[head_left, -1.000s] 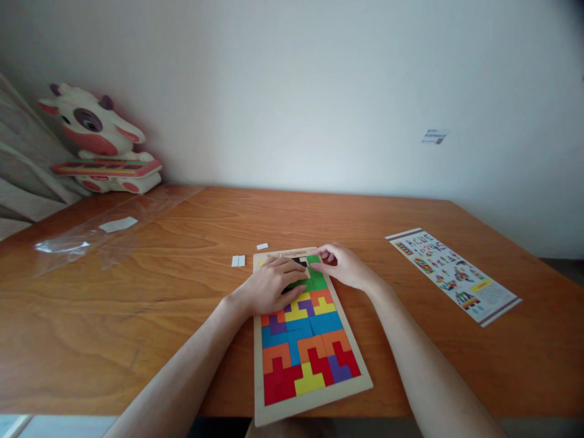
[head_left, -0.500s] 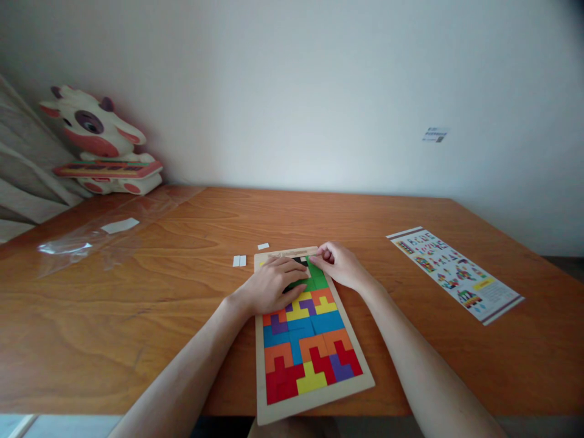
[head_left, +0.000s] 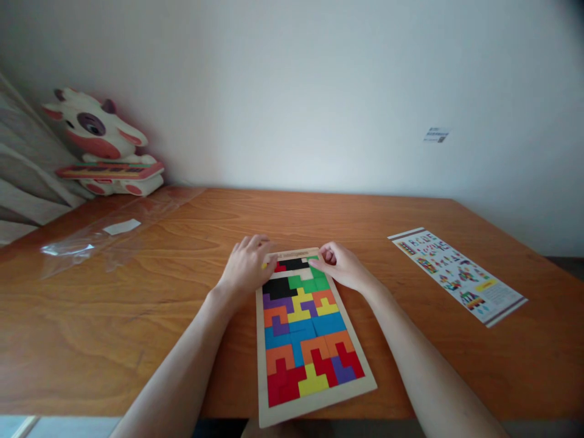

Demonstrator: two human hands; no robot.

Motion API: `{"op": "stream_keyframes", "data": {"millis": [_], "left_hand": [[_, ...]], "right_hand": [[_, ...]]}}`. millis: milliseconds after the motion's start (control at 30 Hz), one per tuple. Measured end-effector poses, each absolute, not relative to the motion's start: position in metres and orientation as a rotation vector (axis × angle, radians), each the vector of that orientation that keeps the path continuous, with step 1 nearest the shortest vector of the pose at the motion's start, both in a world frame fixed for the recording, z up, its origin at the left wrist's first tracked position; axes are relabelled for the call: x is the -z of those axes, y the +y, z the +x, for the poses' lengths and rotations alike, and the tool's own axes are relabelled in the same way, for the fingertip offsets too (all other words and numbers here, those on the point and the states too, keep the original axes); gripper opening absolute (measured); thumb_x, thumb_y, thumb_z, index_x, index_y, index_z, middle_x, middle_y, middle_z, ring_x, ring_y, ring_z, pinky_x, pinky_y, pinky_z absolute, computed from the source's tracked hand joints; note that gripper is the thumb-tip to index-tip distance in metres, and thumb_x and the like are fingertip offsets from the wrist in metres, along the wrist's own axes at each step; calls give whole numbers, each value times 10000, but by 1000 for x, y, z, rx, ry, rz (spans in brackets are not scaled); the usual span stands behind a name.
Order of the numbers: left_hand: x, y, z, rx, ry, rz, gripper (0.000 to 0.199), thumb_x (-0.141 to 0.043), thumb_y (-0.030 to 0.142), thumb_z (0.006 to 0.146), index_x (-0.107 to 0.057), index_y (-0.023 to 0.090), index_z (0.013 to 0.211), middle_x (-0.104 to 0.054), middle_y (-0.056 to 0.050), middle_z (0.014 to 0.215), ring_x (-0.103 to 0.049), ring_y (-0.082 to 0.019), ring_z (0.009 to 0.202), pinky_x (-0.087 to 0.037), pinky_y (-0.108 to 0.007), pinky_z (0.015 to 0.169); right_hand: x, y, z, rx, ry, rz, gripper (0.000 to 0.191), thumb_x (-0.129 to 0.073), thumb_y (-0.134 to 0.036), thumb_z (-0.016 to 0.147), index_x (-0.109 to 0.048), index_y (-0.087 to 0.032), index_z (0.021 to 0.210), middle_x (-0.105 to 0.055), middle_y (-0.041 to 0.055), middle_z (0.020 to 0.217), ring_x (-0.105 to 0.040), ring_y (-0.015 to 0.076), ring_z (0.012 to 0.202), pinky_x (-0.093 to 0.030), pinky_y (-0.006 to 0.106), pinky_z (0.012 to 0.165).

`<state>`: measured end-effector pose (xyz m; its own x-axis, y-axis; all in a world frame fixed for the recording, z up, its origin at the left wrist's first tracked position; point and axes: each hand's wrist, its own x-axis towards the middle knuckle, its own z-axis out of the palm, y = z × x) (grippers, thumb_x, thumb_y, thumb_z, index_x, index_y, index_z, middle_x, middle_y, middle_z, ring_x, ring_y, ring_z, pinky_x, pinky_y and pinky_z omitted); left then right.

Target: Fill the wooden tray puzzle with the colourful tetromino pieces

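Observation:
A wooden puzzle board (head_left: 319, 406) with coloured block pieces lies at the table's front edge, slightly turned. Over its far left corner reaches my left hand (head_left: 245, 264), open, fingers stretched forward and a little apart; what lies under them is hidden. My right hand (head_left: 340, 264) is closed at the far right corner, its thumb on the rim beside a green piece (head_left: 319, 283) and its fingers curled. Black pieces (head_left: 277, 289) and a red piece (head_left: 280, 266) sit in the far part. A pale bare strip shows between the far rows.
A printed leaflet (head_left: 456, 274) lies to the right on the wooden table (head_left: 191, 340). At the left are a clear plastic bag (head_left: 73, 248) with a white label (head_left: 122, 227) and a cow-shaped toy keyboard (head_left: 109, 146). A white wall (head_left: 292, 97) stands behind.
My left hand has moved left off the board's far middle, uncovering black, red and green pieces. The small white pieces beside the board are now out of sight. My right hand stays put.

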<state>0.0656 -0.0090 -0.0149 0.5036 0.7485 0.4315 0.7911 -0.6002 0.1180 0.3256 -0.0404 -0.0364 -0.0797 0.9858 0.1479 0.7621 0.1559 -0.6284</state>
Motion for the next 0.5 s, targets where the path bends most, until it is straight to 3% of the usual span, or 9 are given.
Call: {"op": "stream_keyframes", "data": {"millis": [167, 333, 500], "left_hand": [[-1, -6, 45, 423, -1847, -2362, 339, -448, 445, 901, -641, 167, 921, -659, -115, 944, -639, -280, 913, -501, -373, 778], [-2, -14, 52, 88, -2275, -2183, 563, -336, 558, 909, -596, 79, 1050, -646, -224, 1020, -644, -385, 947, -512, -457, 731], [4, -19, 62, 96, -2320, -2114, 529, -334, 510, 934, -523, 68, 1154, -616, -227, 1081, -643, -372, 960, -523, -443, 728]], "right_hand": [[32, -44, 321, -344, -2096, -1639, 559, -690, -575, 762, -574, -247, 1199, -638, 93, 1009, -592, 252, 900, -442, 365, 743], [34, -43, 319, -275, -2098, -1686, 489, -659, -555, 801, -604, -247, 1177, -635, 101, 1014, -602, 255, 890, -442, 377, 751], [35, -41, 324, -356, -2071, -1647, 445, -666, -486, 813, -603, -222, 1166, -647, 88, 987, -606, 228, 863, -459, 341, 719]]}}
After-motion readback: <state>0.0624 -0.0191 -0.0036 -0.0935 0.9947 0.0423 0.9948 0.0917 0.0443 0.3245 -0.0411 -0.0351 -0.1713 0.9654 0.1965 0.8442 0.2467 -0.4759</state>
